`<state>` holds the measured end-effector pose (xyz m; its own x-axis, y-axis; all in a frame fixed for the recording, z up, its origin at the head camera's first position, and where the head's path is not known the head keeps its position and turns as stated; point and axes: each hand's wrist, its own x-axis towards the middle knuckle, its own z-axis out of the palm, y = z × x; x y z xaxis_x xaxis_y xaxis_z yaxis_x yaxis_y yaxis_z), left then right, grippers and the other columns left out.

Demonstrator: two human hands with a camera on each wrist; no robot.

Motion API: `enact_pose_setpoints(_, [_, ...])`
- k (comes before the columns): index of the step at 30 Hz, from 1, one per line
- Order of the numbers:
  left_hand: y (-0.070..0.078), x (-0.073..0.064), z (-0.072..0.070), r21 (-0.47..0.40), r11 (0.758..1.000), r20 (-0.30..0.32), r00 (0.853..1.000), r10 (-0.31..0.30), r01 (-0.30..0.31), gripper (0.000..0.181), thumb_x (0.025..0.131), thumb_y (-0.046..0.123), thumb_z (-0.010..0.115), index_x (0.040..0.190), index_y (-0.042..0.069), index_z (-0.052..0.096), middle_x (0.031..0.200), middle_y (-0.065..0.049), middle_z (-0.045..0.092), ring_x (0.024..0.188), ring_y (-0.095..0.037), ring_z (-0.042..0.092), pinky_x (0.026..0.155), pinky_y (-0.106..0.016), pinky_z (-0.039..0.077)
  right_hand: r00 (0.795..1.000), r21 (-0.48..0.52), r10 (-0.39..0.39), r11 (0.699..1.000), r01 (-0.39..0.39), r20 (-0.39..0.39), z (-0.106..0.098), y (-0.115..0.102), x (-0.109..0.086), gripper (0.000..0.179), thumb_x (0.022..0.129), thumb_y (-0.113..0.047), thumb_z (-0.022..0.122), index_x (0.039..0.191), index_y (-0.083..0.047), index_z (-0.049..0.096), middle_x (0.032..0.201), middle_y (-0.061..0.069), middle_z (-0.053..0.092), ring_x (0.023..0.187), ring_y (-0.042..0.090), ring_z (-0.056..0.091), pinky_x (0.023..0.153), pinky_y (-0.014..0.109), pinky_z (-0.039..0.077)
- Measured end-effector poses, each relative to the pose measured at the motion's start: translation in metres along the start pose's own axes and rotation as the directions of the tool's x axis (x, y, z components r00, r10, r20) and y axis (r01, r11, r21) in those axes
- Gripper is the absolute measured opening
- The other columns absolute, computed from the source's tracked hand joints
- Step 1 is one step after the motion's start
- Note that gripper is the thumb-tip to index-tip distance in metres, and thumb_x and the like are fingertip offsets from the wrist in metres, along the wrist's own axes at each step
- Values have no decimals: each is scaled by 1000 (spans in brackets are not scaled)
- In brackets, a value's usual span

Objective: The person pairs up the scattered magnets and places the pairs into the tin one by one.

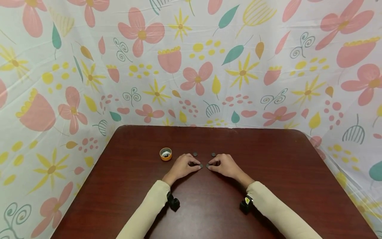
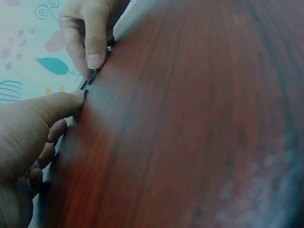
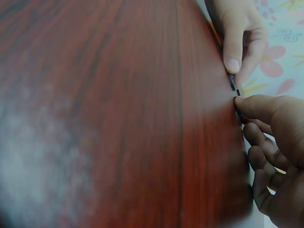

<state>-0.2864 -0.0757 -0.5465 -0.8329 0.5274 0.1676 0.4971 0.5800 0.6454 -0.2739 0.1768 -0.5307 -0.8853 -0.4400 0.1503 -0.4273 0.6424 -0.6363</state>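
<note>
Near the middle of the table, my left hand (image 1: 182, 167) pinches a small dark grey disc (image 1: 201, 166) between thumb and forefinger. Facing it, my right hand (image 1: 227, 166) pinches a similar disc (image 1: 208, 165). A narrow gap separates the two, and both are at the table surface. Beyond the fingertips lie two more dark discs, one on the left (image 1: 195, 154) and one on the right (image 1: 213, 154). Both wrist views show the discs nearly edge-on as thin dark slivers, partly covered by the thumbs.
A small round orange tin (image 1: 165, 158), open at the top, stands left of my left hand with dark pieces inside. The brown wooden table (image 1: 197, 209) reaches back to a flower-patterned cloth (image 1: 197, 79). Black wrist devices (image 1: 174, 203) sit at both sleeve cuffs.
</note>
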Motion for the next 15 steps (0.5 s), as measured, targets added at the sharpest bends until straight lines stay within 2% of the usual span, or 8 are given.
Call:
enact_pose_setpoints(7, [3,1,3,-19,1000,-5,1000,11,-11,20,96,30,75,113,22,80,101,6,67,91,-10,57,79,-29,50,1000,27,0,1000,0,14,5,-4,1,16,91,-22,80,105,-16,82,94,-5,74,64,6,57,55,25,48])
enact_pose_setpoints(15, [3,2,3,-42,999,-4,1000,28,-29,20,95,29,76,114,21,80,101,4,67,90,-11,58,79,-30,51,1000,29,0,1000,0,2,4,-3,-3,17,91,-23,80,106,-15,81,94,-4,71,66,7,56,57,25,48])
